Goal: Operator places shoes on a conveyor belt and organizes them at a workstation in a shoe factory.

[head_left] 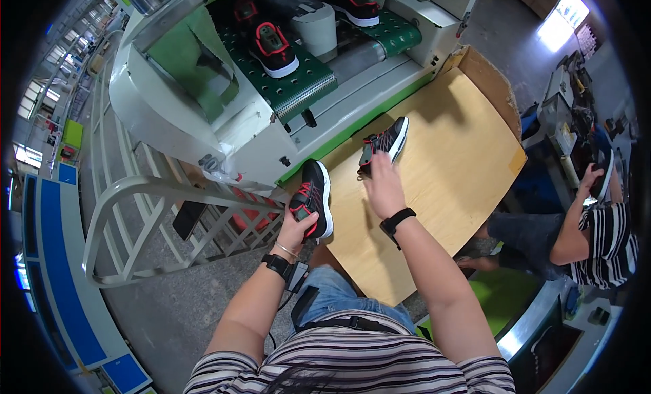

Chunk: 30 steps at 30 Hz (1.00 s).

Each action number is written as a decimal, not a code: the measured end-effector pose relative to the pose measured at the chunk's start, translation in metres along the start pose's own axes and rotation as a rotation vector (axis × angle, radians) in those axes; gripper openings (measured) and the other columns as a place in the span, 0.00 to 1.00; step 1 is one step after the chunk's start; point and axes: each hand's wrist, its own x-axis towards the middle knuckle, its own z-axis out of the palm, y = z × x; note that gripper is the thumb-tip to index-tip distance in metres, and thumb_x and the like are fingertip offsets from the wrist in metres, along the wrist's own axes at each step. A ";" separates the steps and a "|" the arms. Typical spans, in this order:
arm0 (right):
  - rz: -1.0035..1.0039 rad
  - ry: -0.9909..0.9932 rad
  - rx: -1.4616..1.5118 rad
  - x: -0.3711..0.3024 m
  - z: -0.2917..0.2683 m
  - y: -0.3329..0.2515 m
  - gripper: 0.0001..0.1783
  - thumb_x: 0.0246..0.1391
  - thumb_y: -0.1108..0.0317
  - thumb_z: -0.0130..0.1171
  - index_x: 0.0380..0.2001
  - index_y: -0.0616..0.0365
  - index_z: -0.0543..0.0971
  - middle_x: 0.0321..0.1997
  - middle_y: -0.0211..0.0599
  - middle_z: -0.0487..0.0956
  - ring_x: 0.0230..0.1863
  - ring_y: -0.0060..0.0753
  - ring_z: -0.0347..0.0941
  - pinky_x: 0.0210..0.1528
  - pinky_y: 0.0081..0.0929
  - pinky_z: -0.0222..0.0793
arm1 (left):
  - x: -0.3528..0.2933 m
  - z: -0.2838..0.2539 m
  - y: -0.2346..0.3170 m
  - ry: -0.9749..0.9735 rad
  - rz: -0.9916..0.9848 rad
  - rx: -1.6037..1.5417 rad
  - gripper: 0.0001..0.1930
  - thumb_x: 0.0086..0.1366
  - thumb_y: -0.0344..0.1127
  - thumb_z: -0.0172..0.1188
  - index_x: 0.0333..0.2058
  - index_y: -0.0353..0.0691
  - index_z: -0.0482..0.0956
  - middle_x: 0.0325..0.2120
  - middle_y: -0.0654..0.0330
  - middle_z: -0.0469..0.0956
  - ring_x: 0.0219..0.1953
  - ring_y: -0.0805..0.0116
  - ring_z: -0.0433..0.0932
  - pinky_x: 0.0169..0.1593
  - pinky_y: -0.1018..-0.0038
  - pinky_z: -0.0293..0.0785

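My left hand grips a black sneaker with red laces and a white sole by its heel end, the thumb on the collar. The shoe is beside the left edge of the wooden board, toe pointing away from me. My right hand is closed at the heel of another black sneaker with red trim, above the far part of the board. Its toe points to the far right. The right fingertips are partly hidden against the shoe.
A light wooden board lies before me, with cardboard at its far right. Beyond stands a machine with a green perforated conveyor carrying black-red sneakers. A metal rail is at left. Another person works at right.
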 end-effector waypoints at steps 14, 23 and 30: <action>0.665 0.499 0.647 -0.018 0.038 0.061 0.53 0.42 0.67 0.69 0.67 0.69 0.50 0.62 0.63 0.63 0.63 0.57 0.61 0.66 0.41 0.58 | 0.016 0.058 -0.018 0.124 0.453 0.782 0.47 0.46 0.29 0.68 0.64 0.36 0.52 0.58 0.43 0.60 0.62 0.46 0.60 0.66 0.61 0.56; 0.350 -0.038 0.887 -0.073 -0.004 -0.036 0.49 0.41 0.68 0.69 0.65 0.66 0.56 0.57 0.56 0.70 0.60 0.57 0.66 0.64 0.39 0.60 | 0.011 0.061 -0.026 0.218 0.473 0.793 0.46 0.48 0.27 0.66 0.64 0.37 0.52 0.59 0.41 0.58 0.62 0.42 0.60 0.66 0.60 0.57; 0.221 -0.490 0.083 -0.183 -0.037 0.000 0.62 0.37 0.43 0.72 0.72 0.46 0.50 0.75 0.51 0.47 0.75 0.59 0.38 0.72 0.60 0.36 | 0.012 0.064 -0.034 0.306 0.461 0.707 0.45 0.49 0.27 0.67 0.64 0.34 0.52 0.59 0.41 0.57 0.63 0.43 0.57 0.68 0.60 0.52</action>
